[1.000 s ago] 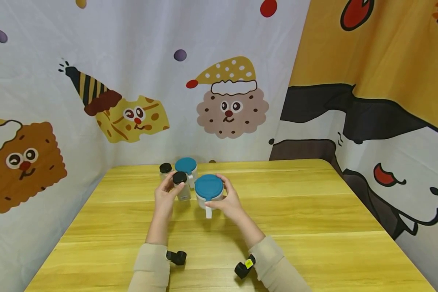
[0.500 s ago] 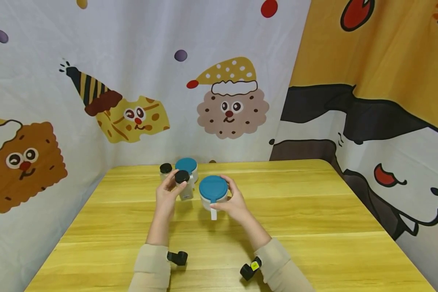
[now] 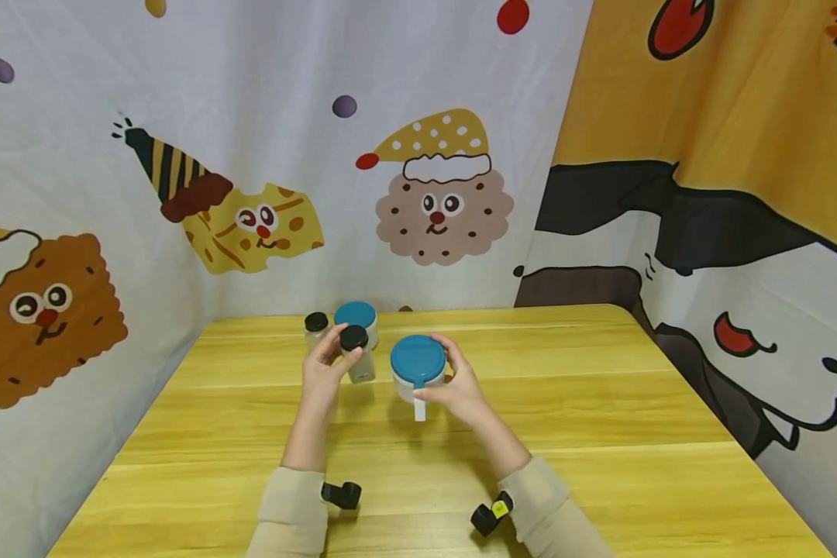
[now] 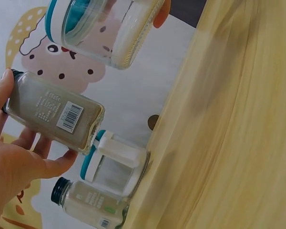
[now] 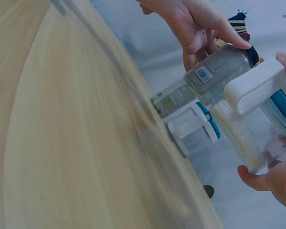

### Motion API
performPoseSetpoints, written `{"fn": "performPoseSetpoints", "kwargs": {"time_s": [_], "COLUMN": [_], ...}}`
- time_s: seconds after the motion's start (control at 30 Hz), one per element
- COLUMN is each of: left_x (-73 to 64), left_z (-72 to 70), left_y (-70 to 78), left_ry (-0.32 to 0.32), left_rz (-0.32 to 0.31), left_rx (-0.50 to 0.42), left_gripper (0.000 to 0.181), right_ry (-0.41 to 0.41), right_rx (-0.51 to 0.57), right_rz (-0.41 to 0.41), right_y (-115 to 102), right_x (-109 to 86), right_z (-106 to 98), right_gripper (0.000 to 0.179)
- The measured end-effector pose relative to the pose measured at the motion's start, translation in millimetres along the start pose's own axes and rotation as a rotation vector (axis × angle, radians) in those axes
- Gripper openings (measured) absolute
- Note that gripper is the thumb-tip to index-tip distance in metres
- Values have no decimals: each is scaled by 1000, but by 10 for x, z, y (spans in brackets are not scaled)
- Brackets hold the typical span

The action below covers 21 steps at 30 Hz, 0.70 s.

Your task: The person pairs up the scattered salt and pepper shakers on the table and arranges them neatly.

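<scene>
1. Okay, head view: left hand [image 3: 321, 376] grips the front bottle [image 3: 363, 367], right hand [image 3: 466, 391] grips the handled jar [image 3: 418, 361] — both above the table [image 3: 600, 387].
2. Left wrist: bottle's airborne — probably a carrying step.
3. Right wrist: jar's up too; next move likely needs steadiness.

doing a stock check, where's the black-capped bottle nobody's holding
In the head view, the unheld bottle stands left of centre near the back of the table, just left of the rear blue-lidded jar.

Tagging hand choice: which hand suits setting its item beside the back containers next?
Left hand, likely: its raised bottle is nearer the back bottle and back mug; right hand holds front mug farther off.
</scene>
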State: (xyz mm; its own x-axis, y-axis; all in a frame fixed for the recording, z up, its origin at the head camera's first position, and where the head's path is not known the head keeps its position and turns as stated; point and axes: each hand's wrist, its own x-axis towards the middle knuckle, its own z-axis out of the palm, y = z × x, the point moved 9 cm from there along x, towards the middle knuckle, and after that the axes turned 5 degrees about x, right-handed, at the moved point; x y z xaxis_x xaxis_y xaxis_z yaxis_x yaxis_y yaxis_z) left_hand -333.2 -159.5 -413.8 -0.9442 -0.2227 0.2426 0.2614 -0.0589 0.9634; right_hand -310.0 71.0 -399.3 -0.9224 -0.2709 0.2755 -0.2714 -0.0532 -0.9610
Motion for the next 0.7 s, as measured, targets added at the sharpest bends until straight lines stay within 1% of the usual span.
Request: {"fn": "performPoseSetpoints", "kwargs": {"time_s": [0.17,0.53,0.7], "left_x": [-14,-58,-85], "left_z": [52,165,232], "left_y": [32,25,15], "left_ry": [-18,-57,-84], "left_rz": [5,-38,-52], "left_rx": [-18,-38,-46], "left_gripper": [50,52,53], "right_ry": [16,30,42], "right_rx": [2,12,11], "right_rz": [-7,-8,-7], "right_y": [-34,-52,-52], "right_x": [-13,-43,-76], "right_z": [-68,-215,-291], "right_gripper": [93,93,93]}}
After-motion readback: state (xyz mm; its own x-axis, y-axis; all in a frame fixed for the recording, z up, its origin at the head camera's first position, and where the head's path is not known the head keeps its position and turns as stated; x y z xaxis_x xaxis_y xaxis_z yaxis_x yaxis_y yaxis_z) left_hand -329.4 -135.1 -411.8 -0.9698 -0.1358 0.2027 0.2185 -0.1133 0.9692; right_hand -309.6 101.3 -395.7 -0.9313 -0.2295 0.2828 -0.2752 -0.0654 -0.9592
